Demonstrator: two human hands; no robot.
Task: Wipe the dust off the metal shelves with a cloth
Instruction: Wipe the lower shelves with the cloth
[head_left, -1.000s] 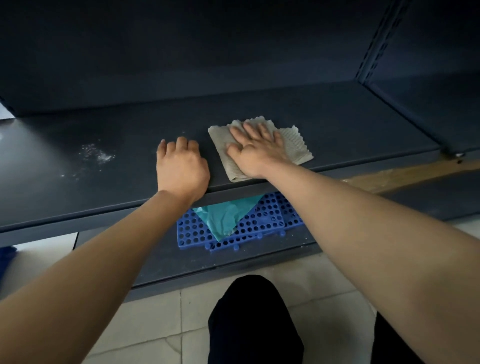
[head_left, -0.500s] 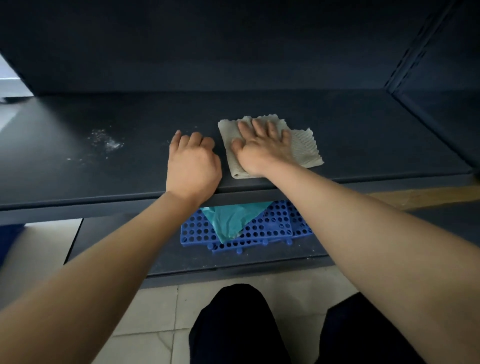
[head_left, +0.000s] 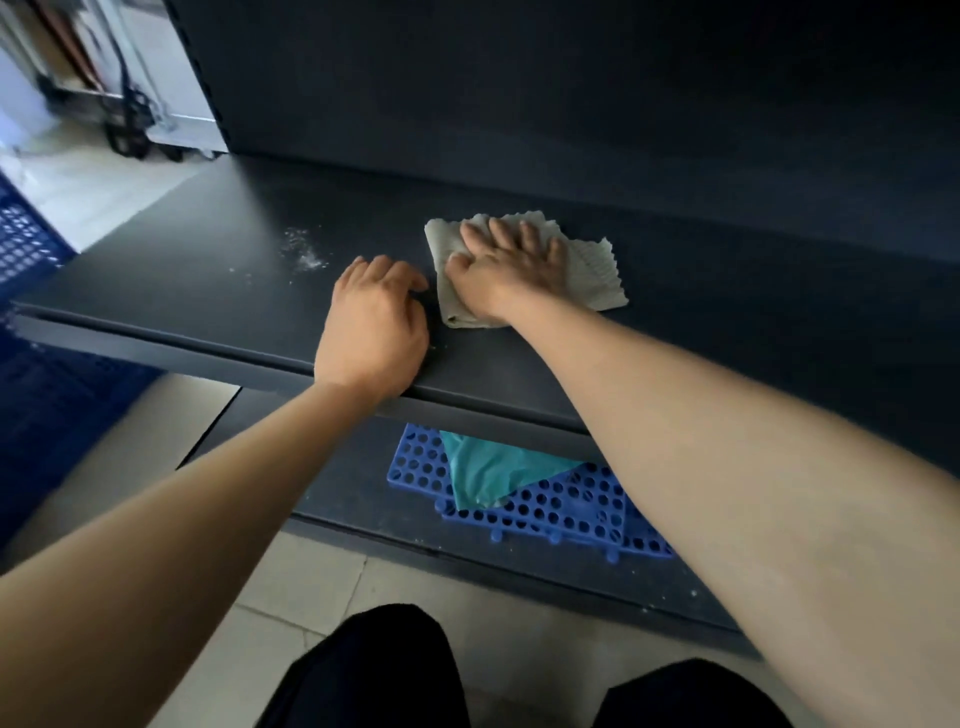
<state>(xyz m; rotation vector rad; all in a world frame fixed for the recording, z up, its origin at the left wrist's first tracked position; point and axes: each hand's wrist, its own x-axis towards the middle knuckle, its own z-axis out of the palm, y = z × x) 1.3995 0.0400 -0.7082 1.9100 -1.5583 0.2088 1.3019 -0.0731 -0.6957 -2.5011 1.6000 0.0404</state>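
Observation:
A dark metal shelf (head_left: 208, 270) runs across the view at chest height. On it lies a folded beige cloth (head_left: 597, 270), and my right hand (head_left: 511, 270) presses flat on the cloth with straight fingers. My left hand (head_left: 371, 327) rests on the shelf's front edge just left of the cloth, fingers loosely curled and holding nothing. A patch of white dust (head_left: 306, 254) lies on the shelf a little left of my left hand.
A lower shelf (head_left: 332, 493) holds a blue perforated plastic mat (head_left: 561, 514) with a teal cloth (head_left: 488, 467) on it. A blue crate (head_left: 31, 332) stands at the far left. Tiled floor and my dark-trousered knees are below. The shelf's back panel is dark.
The view has swung left and tilted, so the shelf's left end and the room beyond now show. Both hands stay in nearly the same places on the shelf and cloth.

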